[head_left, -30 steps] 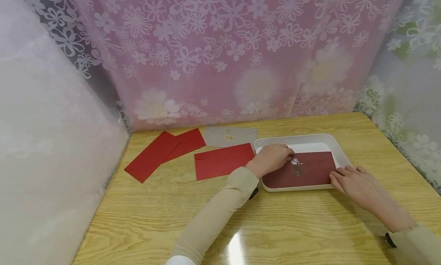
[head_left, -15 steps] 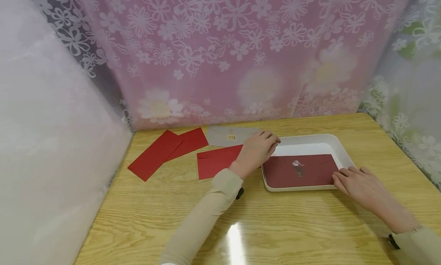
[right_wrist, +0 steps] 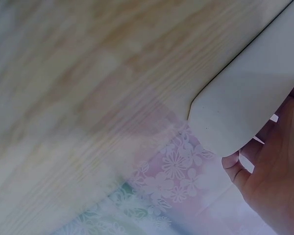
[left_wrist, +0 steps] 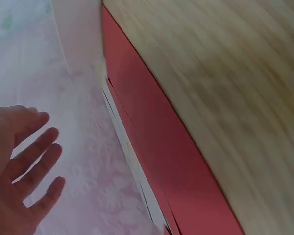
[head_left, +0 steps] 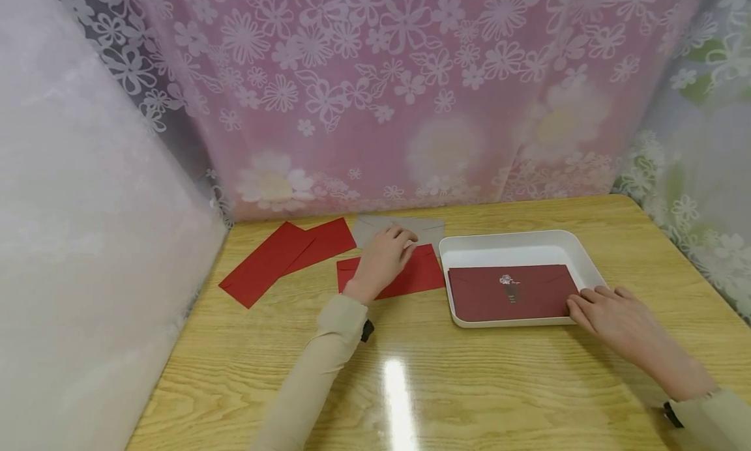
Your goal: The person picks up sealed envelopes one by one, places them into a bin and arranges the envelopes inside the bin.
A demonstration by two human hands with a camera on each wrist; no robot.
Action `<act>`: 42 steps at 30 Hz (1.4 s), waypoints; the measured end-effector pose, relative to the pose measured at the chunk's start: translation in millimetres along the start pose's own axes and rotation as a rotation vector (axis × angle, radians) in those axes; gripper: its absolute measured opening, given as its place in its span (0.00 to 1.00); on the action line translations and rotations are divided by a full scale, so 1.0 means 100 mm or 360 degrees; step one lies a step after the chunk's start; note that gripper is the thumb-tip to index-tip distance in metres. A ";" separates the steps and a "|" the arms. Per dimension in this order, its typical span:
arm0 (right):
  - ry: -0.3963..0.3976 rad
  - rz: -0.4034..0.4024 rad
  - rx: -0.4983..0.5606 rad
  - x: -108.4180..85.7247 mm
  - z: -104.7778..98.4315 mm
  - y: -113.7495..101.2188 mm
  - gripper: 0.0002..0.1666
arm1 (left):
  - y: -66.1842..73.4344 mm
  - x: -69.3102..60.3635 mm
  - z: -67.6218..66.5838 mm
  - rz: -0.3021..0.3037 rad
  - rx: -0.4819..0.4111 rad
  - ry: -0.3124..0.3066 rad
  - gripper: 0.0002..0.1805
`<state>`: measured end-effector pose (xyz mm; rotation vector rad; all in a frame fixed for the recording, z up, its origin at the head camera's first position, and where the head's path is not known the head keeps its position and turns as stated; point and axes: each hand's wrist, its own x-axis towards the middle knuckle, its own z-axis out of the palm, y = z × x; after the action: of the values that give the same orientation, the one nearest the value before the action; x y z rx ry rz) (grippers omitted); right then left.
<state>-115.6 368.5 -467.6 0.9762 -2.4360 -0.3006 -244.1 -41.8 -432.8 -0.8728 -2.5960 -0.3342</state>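
My left hand (head_left: 382, 259) hovers over a red envelope (head_left: 424, 274) on the table, fingers loosely spread and holding nothing. Behind that envelope lies a grey envelope (head_left: 433, 229), partly covered by the hand. In the left wrist view the hand (left_wrist: 27, 164) shows apart from the red envelope (left_wrist: 152, 117). A white tray (head_left: 522, 247) stands at the right with a dark red envelope (head_left: 478, 293) flat inside, printed with a white flower. My right hand (head_left: 622, 322) grips the tray's right front corner. The right wrist view shows its fingers bent over the tray's rim (right_wrist: 245, 103).
Two more red envelopes overlap at the left, one in front (head_left: 258, 272) and one behind (head_left: 328, 242). A flowered pink curtain (head_left: 352, 145) hangs behind the wooden table (head_left: 264, 366), with a white sheet (head_left: 88, 210) on the left side.
My left hand has left the dark red envelope in the tray and moved left, over the nearby red envelope. The right hand stays at the tray's corner.
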 end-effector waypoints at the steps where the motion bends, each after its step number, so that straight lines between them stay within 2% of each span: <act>1: 0.0008 -0.0002 0.0000 0.00 0.00 0.00 0.47 | -0.06 -0.04 -0.01 -0.0045 0.0010 -0.0042 0.10; 4: 0.0023 -0.0018 -0.0012 -0.02 0.01 0.00 0.45 | -0.22 -0.17 -0.02 -0.0182 0.0041 -0.0167 0.12; 8: 0.0001 -0.0024 -0.0013 -0.03 0.02 0.01 0.45 | -0.41 -0.31 -0.03 -0.0309 0.0074 -0.0285 0.15; 13: -0.0077 0.0010 0.0015 -0.04 0.02 0.02 0.49 | -0.56 -0.41 -0.08 -0.0408 0.0058 -0.0424 0.20; 19: -0.0115 0.0028 0.0034 -0.05 0.01 0.02 0.46 | -0.65 -0.45 -0.12 -0.0480 0.0025 -0.0571 0.29; 23: -0.0072 0.0005 0.0014 -0.04 0.01 0.01 0.48 | -0.68 -0.47 -0.10 -0.0484 0.0066 -0.0615 0.33; 27: -0.0017 -0.0022 -0.0005 -0.04 0.02 0.01 0.46 | -0.72 -0.49 -0.08 -0.0508 0.0045 -0.0633 0.33; 33: -0.0022 -0.0028 -0.0010 -0.03 0.01 0.01 0.46 | -0.76 -0.49 -0.06 -0.0587 -0.0020 -0.0691 0.34; 37: -0.0031 -0.0035 -0.0017 -0.03 0.01 0.02 0.46 | -0.77 -0.50 -0.08 -0.0616 -0.0053 -0.0766 0.32; 42: -0.0001 -0.0030 -0.0002 -0.02 0.02 0.01 0.45 | -0.79 -0.54 -0.09 -0.0605 -0.0193 -0.0748 0.31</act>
<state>-115.8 371.2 -469.5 0.9989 -2.4279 -0.3087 -250.9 -134.9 -455.6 -0.5335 -3.2154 -0.4354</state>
